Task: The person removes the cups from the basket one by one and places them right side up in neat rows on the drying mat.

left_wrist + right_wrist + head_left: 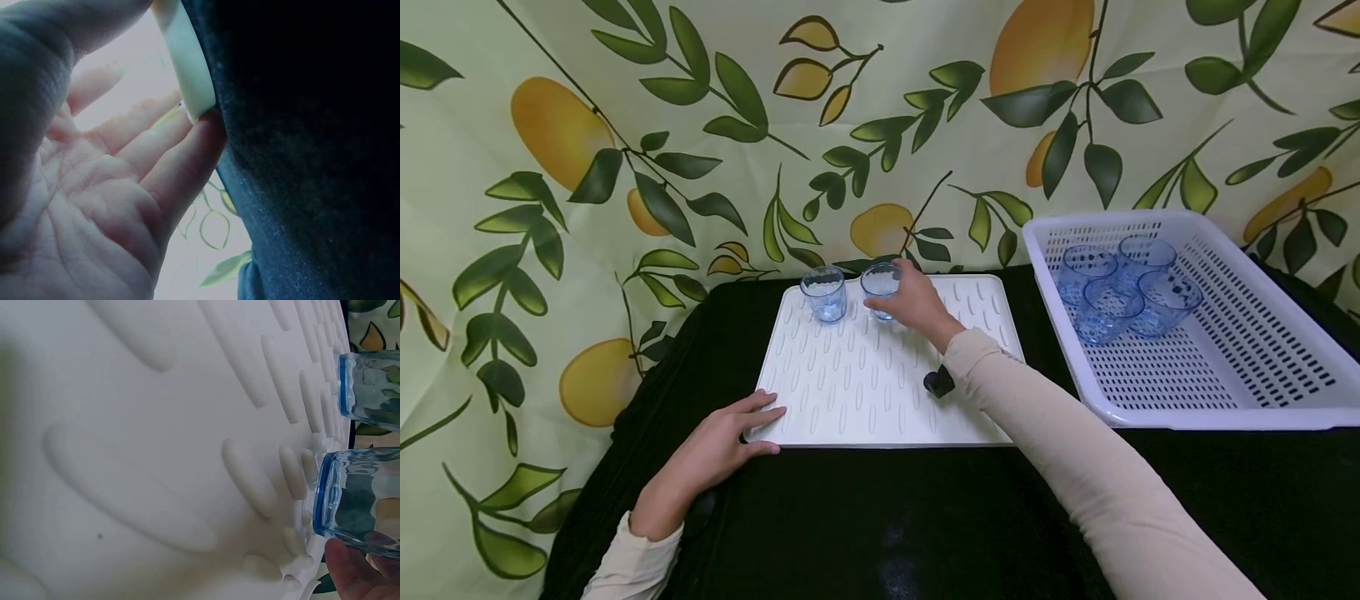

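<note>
A clear blue-tinted drinking glass (881, 282) is in my right hand (917, 304), with thumb and fingers around its side. In the right wrist view the base of this glass (356, 503) is at the surface of the white ridged mat (880, 400); I cannot tell whether it touches. A second glass (824, 294) stands upright on the mat, just left of the held one. My left hand (715, 446) rests at the mat's front left corner, fingers extended over the edge and thumb by the front rim (194, 75).
To the right, a white perforated plastic basket (1210, 417) holds several more blue glasses (1108, 308) grouped at its left side. A small black object (938, 382) shows beside the right sleeve. Black cloth (880, 517) covers the table, and a leaf-patterned curtain (865, 50) hangs behind.
</note>
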### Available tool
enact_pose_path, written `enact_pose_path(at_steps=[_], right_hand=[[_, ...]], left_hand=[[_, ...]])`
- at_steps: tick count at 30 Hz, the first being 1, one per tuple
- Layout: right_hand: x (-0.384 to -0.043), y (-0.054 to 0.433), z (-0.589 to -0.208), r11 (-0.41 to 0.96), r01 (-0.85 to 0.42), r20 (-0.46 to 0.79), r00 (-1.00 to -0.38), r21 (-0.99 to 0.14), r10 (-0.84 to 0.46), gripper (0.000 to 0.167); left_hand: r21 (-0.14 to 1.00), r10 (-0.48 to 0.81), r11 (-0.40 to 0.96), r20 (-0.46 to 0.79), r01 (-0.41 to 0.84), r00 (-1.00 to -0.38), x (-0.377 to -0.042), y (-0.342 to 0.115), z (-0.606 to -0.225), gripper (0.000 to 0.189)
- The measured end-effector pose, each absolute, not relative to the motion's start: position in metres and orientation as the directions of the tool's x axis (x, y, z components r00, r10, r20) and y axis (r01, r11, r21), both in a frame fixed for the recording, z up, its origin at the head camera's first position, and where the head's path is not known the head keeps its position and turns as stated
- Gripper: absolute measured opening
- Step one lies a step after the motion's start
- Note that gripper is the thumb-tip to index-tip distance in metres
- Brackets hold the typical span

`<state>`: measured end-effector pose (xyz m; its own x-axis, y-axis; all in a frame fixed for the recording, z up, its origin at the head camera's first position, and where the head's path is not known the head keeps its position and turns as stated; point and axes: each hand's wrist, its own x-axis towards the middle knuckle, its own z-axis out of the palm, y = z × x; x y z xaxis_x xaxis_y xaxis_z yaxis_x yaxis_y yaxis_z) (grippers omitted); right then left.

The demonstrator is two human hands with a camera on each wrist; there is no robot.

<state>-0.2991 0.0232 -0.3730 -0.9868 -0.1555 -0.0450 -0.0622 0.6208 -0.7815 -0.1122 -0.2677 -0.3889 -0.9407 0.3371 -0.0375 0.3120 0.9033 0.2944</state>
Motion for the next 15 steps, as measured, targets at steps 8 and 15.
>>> enact_pose_path(at_steps=[8, 15], right_hand=[[-0.3001, 0.0212, -0.3718, 0.652, -0.057, -0.063, -0.985, -0.756, -0.159, 0.094], [-0.3003, 0.024, -0.3701, 0.651, -0.054, -0.078, -0.982, -0.757, -0.172, 0.095]], left_hand=[[0.3, 0.334, 0.903, -0.045, 0.306, -0.941, -0.1113, -0.2674, -0.3886, 0.052], [0.296, 0.34, 0.902, -0.036, 0.315, -0.94, -0.1119, -0.2679, -0.3891, 0.052]])
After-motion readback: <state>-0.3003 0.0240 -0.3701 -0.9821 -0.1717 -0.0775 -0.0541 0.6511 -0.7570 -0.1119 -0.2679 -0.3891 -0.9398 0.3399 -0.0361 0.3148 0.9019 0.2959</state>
